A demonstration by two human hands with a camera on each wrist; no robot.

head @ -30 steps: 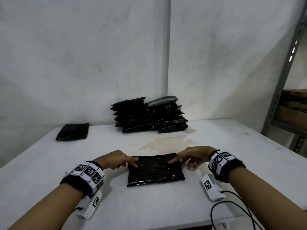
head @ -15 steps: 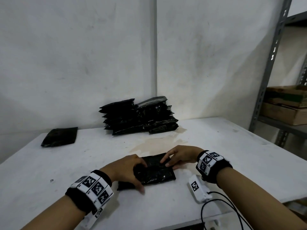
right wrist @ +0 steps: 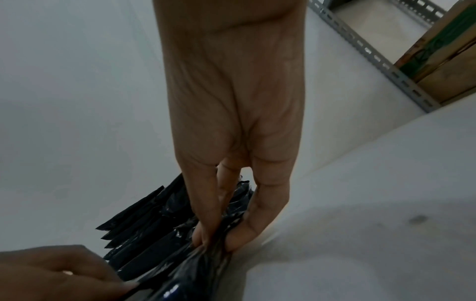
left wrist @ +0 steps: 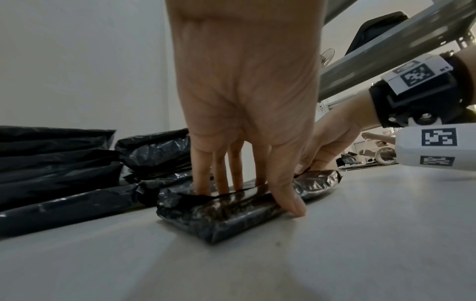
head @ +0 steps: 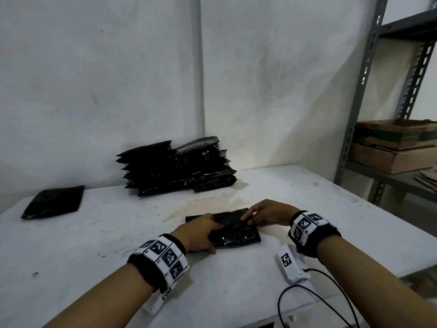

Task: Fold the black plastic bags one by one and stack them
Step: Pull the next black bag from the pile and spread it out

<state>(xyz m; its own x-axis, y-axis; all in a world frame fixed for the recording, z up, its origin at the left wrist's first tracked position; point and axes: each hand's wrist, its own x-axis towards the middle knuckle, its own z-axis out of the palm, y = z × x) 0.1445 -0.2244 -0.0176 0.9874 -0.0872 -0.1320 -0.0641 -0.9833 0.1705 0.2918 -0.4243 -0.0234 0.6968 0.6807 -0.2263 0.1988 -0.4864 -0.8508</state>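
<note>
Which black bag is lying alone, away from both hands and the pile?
The flat black bag at the table's far left. It lies singly on the table, unlike the stacked pile by the wall or the bag under the hands.

The folded bag is glossy, crinkled black plastic, like the stack at the table's far edge. The table is matt white, scuffed and stained. Shelf uprights are grey perforated metal.

A white table with a brownish stain fills the foreground. Beyond the hands rise bare, scuffed white walls meeting in a corner. Past the right hand stands a grey metal shelf holding cardboard boxes.
</note>
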